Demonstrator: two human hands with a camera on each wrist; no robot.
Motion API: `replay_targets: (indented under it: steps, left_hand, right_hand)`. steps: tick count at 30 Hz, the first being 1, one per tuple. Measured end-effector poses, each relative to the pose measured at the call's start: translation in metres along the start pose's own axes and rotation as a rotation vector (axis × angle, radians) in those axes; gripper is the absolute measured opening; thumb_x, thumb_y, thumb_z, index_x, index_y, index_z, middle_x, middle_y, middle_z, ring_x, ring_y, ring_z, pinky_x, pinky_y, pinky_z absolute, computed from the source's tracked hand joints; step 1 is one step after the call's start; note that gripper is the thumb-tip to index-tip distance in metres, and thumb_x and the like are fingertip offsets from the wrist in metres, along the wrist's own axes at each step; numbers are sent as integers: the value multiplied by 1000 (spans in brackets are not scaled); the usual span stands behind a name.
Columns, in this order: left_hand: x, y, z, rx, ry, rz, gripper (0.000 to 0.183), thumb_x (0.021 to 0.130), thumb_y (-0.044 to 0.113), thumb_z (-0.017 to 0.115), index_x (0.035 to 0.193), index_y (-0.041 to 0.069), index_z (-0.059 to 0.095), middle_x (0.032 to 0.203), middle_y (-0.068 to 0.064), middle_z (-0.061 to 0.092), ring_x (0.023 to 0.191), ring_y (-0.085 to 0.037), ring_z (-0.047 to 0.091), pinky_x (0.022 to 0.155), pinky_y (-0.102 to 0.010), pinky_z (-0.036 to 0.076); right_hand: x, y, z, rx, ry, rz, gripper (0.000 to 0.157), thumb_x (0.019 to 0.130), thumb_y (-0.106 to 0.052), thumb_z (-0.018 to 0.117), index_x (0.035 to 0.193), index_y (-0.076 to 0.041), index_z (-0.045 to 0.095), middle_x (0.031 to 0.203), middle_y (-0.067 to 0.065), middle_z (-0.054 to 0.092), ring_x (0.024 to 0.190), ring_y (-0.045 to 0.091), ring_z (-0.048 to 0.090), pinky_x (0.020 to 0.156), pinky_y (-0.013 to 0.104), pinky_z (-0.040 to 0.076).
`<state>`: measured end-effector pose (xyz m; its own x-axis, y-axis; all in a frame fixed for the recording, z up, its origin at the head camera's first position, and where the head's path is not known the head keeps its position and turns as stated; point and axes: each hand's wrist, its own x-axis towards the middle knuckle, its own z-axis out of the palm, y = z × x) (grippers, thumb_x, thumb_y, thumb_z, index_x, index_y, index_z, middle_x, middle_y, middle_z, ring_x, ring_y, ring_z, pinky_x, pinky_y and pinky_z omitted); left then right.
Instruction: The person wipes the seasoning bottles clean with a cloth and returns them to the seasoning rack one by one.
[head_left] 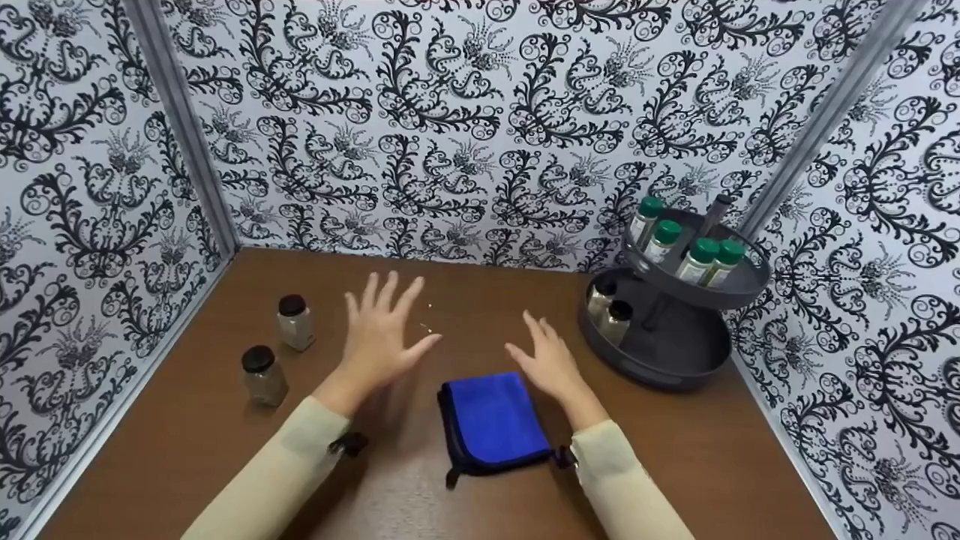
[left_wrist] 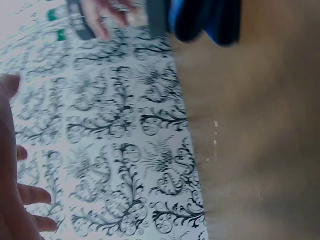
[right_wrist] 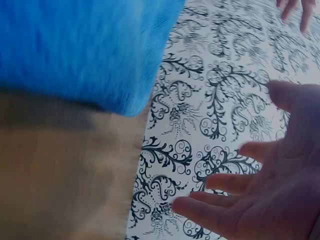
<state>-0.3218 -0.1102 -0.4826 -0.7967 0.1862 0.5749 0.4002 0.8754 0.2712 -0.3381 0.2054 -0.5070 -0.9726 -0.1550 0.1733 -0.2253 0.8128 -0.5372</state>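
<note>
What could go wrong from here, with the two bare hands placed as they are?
The left hand, swinging outward, might tip the farther clear, black-capped jar. The right hand might bump the round, dark-grey, two-tier tray, perhaps upsetting its green-capped bottles. If swept forward, the folded blue, black-edged cloth might scatter the small pale specks on the brown table.
</note>
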Motion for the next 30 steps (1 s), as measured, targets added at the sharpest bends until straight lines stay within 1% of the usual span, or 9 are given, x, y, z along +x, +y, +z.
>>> replay_targets:
  steps: [2, 6, 13, 16, 20, 22, 25, 27, 30]
  left_hand:
    - [-11, -3, -10, -32, 30, -46, 89, 89, 63, 74, 162, 22, 44, 166, -25, 40, 156, -55, 30, 116, -86, 18]
    - [-28, -12, -23, -59, 67, -120, 79, 90, 51, 79, 155, 15, 53, 162, -26, 45, 155, -54, 31, 118, -84, 20]
    - [-54, -38, -37, -49, 220, -225, 65, 84, 33, 85, 139, 7, 62, 152, -30, 53, 150, -56, 35, 116, -86, 19]
    - [-62, -50, -45, -24, 243, -301, 65, 84, 33, 84, 138, 6, 61, 155, -32, 48, 150, -58, 33, 115, -88, 17]
    - [-68, -65, -52, -25, 233, -445, 71, 84, 35, 85, 142, 5, 56, 163, -36, 34, 152, -61, 27, 115, -88, 14]
    - [-73, -74, -53, -47, 245, -508, 73, 83, 35, 86, 142, 5, 55, 164, -38, 31, 150, -62, 29, 116, -86, 18]
    - [-82, -86, -53, -114, 282, -574, 75, 81, 30, 88, 141, 2, 54, 158, -40, 35, 145, -62, 34, 116, -80, 27]
    - [-90, -94, -52, -176, 312, -596, 73, 81, 26, 88, 140, -1, 54, 152, -40, 41, 139, -60, 39, 113, -74, 32]
    - [-94, -104, -49, -250, 332, -606, 70, 85, 20, 85, 142, -5, 53, 144, -38, 46, 132, -57, 44, 110, -70, 33]
  right_hand:
    - [-4, 1, 1, 1, -27, -3, 74, 101, -43, 66, 162, -9, 42, 163, 33, 42, 149, 56, 41, 122, 67, 35]
    - [-11, 5, 4, 12, -70, 6, 66, 98, -36, 71, 152, -4, 55, 154, 31, 54, 146, 52, 47, 121, 63, 38]
    - [-17, 15, 19, 42, -144, 3, 60, 95, -32, 75, 145, -1, 62, 150, 28, 59, 148, 53, 43, 123, 62, 36]
    - [-16, 19, 26, 30, -174, -12, 61, 94, -32, 77, 144, 0, 63, 146, 27, 62, 145, 52, 48, 121, 61, 40]
    - [-11, 21, 26, -3, -199, -32, 61, 92, -32, 79, 142, 0, 65, 135, 26, 68, 132, 47, 60, 113, 58, 48]
    - [-10, 21, 25, -15, -201, -36, 59, 92, -31, 79, 141, 0, 65, 131, 23, 70, 128, 44, 63, 111, 56, 50]
    - [-9, 21, 27, -11, -200, -42, 55, 91, -29, 79, 136, 1, 68, 125, 21, 73, 124, 42, 66, 108, 55, 52]
    - [-9, 21, 29, -4, -212, -46, 52, 91, -28, 79, 133, 1, 70, 123, 20, 74, 122, 41, 67, 107, 55, 53]
    - [-8, 22, 30, 20, -213, -27, 48, 91, -27, 80, 129, 1, 72, 122, 19, 76, 120, 39, 68, 105, 53, 54]
